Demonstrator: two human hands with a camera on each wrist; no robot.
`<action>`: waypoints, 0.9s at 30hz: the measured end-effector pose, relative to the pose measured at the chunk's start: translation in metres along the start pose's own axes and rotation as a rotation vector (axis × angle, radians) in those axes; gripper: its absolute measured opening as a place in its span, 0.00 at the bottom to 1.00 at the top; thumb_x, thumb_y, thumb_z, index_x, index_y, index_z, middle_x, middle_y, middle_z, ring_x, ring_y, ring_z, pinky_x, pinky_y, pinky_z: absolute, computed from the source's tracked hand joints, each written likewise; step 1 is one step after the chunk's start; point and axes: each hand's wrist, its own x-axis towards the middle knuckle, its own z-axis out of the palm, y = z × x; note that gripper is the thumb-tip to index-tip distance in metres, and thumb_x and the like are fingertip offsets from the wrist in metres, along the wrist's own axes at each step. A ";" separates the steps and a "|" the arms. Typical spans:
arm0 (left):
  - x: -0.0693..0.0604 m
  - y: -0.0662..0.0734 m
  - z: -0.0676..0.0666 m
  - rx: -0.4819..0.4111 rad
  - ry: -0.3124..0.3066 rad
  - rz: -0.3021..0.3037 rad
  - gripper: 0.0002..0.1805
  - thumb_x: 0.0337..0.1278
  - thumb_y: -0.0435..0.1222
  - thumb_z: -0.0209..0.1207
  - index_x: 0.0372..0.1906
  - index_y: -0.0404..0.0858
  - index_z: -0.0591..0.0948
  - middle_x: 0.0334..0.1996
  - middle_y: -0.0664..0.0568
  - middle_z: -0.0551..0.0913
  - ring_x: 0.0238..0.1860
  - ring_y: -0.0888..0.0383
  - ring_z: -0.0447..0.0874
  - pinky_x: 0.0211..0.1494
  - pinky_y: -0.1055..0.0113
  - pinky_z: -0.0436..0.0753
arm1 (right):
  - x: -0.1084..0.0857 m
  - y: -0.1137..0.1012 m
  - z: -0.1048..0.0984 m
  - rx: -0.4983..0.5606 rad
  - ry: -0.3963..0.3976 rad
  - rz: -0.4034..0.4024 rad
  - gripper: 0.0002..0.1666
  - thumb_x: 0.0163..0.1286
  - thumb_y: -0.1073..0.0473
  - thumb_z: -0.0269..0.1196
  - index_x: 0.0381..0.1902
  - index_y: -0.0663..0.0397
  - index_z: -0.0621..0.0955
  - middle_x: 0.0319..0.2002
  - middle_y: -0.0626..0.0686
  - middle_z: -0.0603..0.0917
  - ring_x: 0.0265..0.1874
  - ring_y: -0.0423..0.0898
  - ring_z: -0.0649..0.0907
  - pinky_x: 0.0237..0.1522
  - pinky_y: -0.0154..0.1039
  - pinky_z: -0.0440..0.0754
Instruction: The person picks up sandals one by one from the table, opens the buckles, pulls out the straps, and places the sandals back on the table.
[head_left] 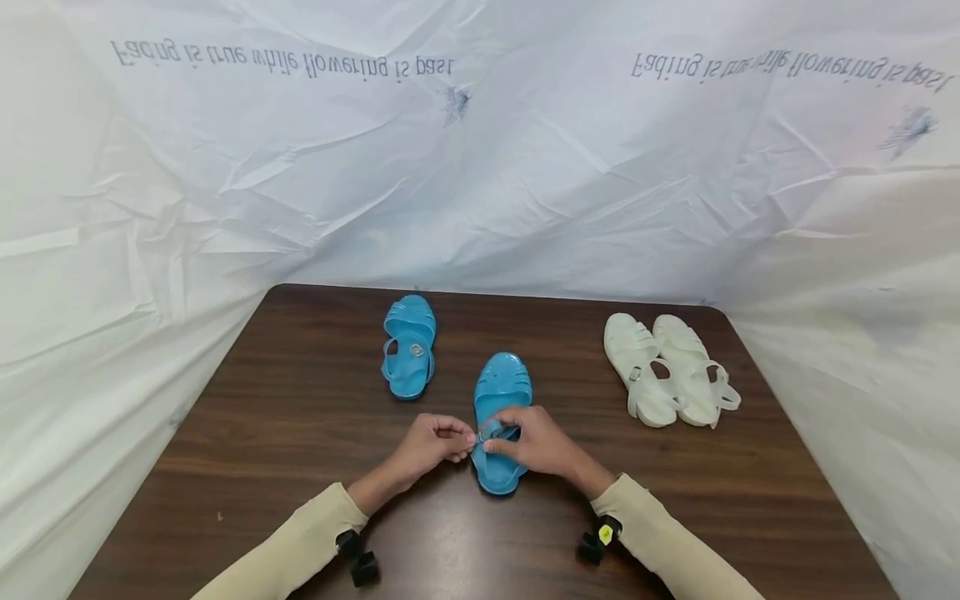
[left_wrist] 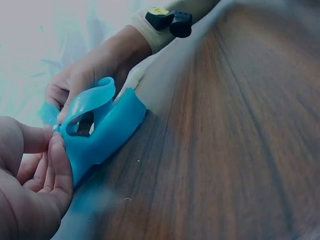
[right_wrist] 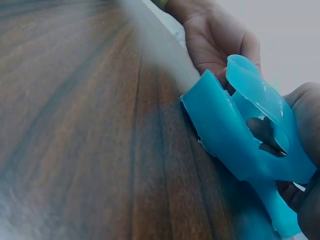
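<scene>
A blue jelly sandal [head_left: 503, 372] lies on the table in front of me, toe pointing away. At its left side, my left hand [head_left: 438, 440] pinches the strap end by the small buckle [head_left: 483, 435] between thumb and fingertips. My right hand [head_left: 538, 440] reaches over the heel part from the right and grips the ankle strap [left_wrist: 92, 97] near that buckle. In the right wrist view the heel [right_wrist: 220, 120] stands close, with the strap looped above it; fingers partly hide the buckle there.
Another blue sandal [head_left: 411, 312] rests farther back, left of centre. Toward the back right lies a pair of white sandals [head_left: 628, 337], side by side. The dark wooden table [head_left: 300, 375] ends at a white printed sheet [head_left: 480, 192] hanging behind and at the sides.
</scene>
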 end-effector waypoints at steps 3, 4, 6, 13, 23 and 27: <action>0.000 0.003 0.002 0.003 0.011 0.021 0.10 0.66 0.32 0.65 0.41 0.25 0.86 0.30 0.48 0.87 0.29 0.61 0.83 0.36 0.66 0.86 | 0.000 0.000 0.001 0.008 0.007 -0.007 0.10 0.70 0.50 0.70 0.46 0.45 0.88 0.42 0.40 0.89 0.42 0.36 0.86 0.44 0.35 0.85; 0.000 0.003 0.002 0.006 0.015 0.027 0.10 0.66 0.32 0.66 0.41 0.25 0.86 0.30 0.47 0.87 0.29 0.61 0.83 0.36 0.67 0.86 | 0.001 -0.001 0.001 0.008 0.010 -0.006 0.10 0.70 0.51 0.70 0.46 0.46 0.88 0.42 0.40 0.89 0.42 0.35 0.86 0.44 0.35 0.85; 0.000 0.003 0.003 0.011 0.028 0.030 0.10 0.65 0.32 0.66 0.40 0.26 0.87 0.29 0.47 0.87 0.29 0.61 0.83 0.35 0.67 0.85 | 0.001 -0.002 0.002 0.006 0.008 0.000 0.10 0.70 0.51 0.70 0.46 0.46 0.88 0.42 0.40 0.89 0.42 0.35 0.86 0.44 0.35 0.84; -0.005 0.001 0.003 0.088 0.062 0.064 0.10 0.66 0.35 0.66 0.41 0.30 0.89 0.31 0.47 0.87 0.29 0.60 0.83 0.35 0.65 0.85 | 0.002 -0.004 0.003 -0.001 0.001 0.005 0.08 0.70 0.49 0.70 0.40 0.46 0.87 0.37 0.40 0.88 0.37 0.34 0.84 0.40 0.34 0.83; -0.019 0.005 -0.001 0.149 0.025 0.042 0.10 0.66 0.37 0.66 0.45 0.34 0.89 0.35 0.39 0.88 0.33 0.50 0.85 0.34 0.65 0.83 | 0.000 -0.002 0.001 -0.024 0.026 -0.019 0.16 0.70 0.49 0.70 0.26 0.43 0.77 0.27 0.39 0.81 0.28 0.34 0.79 0.33 0.33 0.79; -0.019 0.004 -0.001 0.165 0.026 0.048 0.11 0.66 0.39 0.67 0.44 0.35 0.89 0.35 0.38 0.88 0.32 0.50 0.84 0.31 0.65 0.82 | 0.001 -0.002 0.001 -0.023 0.021 -0.003 0.17 0.70 0.47 0.69 0.25 0.43 0.76 0.27 0.39 0.80 0.27 0.35 0.78 0.33 0.33 0.79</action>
